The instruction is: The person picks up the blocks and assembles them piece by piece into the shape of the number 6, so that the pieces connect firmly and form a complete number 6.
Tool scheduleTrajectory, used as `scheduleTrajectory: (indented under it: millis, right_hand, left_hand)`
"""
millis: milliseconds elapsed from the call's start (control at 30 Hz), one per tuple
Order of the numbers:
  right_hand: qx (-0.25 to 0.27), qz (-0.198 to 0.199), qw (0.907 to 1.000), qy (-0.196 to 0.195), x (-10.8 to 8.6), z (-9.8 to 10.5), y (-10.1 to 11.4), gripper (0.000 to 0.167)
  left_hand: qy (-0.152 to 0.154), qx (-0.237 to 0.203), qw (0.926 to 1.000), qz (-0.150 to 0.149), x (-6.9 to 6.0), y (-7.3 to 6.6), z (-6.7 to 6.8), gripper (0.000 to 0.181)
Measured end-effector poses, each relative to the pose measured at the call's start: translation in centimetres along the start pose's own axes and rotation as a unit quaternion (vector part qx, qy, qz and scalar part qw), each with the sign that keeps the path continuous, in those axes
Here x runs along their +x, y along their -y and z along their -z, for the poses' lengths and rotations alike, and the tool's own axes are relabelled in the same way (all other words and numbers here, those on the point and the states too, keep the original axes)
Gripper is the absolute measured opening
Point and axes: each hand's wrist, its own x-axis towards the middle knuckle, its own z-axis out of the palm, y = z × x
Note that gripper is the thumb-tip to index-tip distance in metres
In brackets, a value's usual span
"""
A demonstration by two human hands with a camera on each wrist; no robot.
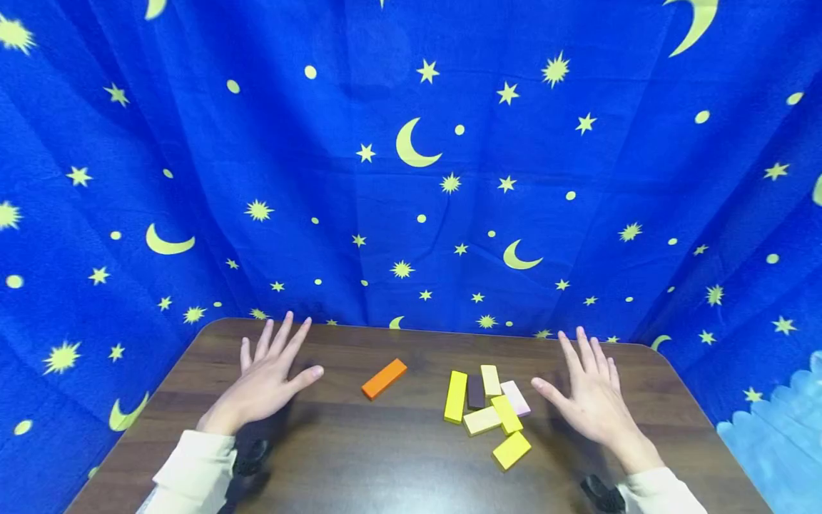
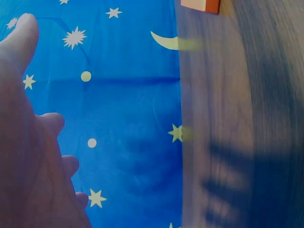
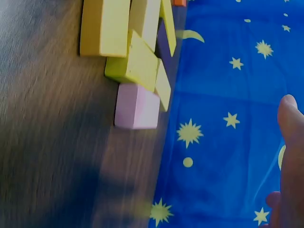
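My left hand (image 1: 262, 384) is held with fingers spread at the left side of the table, holding nothing. An orange block (image 1: 384, 378) lies to the right of it, apart from the hand. On the right side, my right hand (image 1: 592, 401) also has its fingers spread and holds nothing. Left of that hand lies a loose cluster: a pink block (image 1: 516, 398), a dark block (image 1: 475, 392), a long yellow block (image 1: 455, 396), a cream block (image 1: 491, 380), another cream block (image 1: 482, 421) and a yellow block (image 1: 506, 415). A separate yellow block (image 1: 511, 450) lies nearer the front.
The brown wooden table (image 1: 359, 464) has rounded far corners. Behind it and at both sides hangs a blue curtain (image 1: 334, 178) with yellow moons and stars. A light blue scalloped patch (image 1: 780, 428) shows at the far right.
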Motion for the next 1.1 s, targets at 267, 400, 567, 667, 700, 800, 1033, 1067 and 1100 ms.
scheduleTrajectory:
  millis: [267, 400, 567, 667, 700, 800, 1033, 1067, 1100]
  right_hand:
    - [0.024, 0.018, 0.9996, 0.001, 0.6, -0.9, 1.7, 0.090]
    - [0.031, 0.026, 0.9992, 0.003, 0.8, -1.5, 2.5, 0.088]
    - [0.051, 0.031, 0.9982, -0.010, 0.7, -2.3, 3.2, 0.086]
    - [0.063, 0.033, 0.9974, -0.012, 0.6, -2.8, 3.5, 0.084]
    - [0.066, 0.034, 0.9972, -0.011, 0.7, -3.0, 3.6, 0.083]
    - [0.076, 0.035, 0.9965, 0.001, 0.7, -3.4, 4.0, 0.082]
    - [0.106, 0.043, 0.9933, 0.016, 0.9, -4.3, 4.8, 0.084]
    - [0.109, 0.047, 0.9928, 0.018, 1.0, -4.4, 4.9, 0.084]
    - [0.111, 0.052, 0.9923, 0.019, 1.1, -4.6, 5.0, 0.085]
  left_hand:
    - [-0.008, -0.030, 0.9993, -0.019, 0.5, -0.3, -1.5, 0.078]
    - [-0.014, -0.048, 0.9984, -0.026, 0.6, -0.5, -2.2, 0.075]
    - [-0.019, -0.068, 0.9969, -0.034, 0.9, -0.7, -3.0, 0.072]
    - [-0.020, -0.086, 0.9954, -0.038, 1.1, -0.9, -3.6, 0.071]
    - [-0.018, -0.092, 0.9949, -0.039, 1.1, -1.0, -3.8, 0.071]
    - [-0.015, -0.108, 0.9934, -0.036, 1.4, -1.2, -4.5, 0.069]
    - [0.003, -0.137, 0.9903, -0.025, 2.0, -1.4, -6.6, 0.067]
    - [0.003, -0.141, 0.9897, -0.025, 2.1, -1.5, -6.9, 0.066]
    - [0.003, -0.145, 0.9892, -0.024, 2.2, -1.6, -7.1, 0.066]
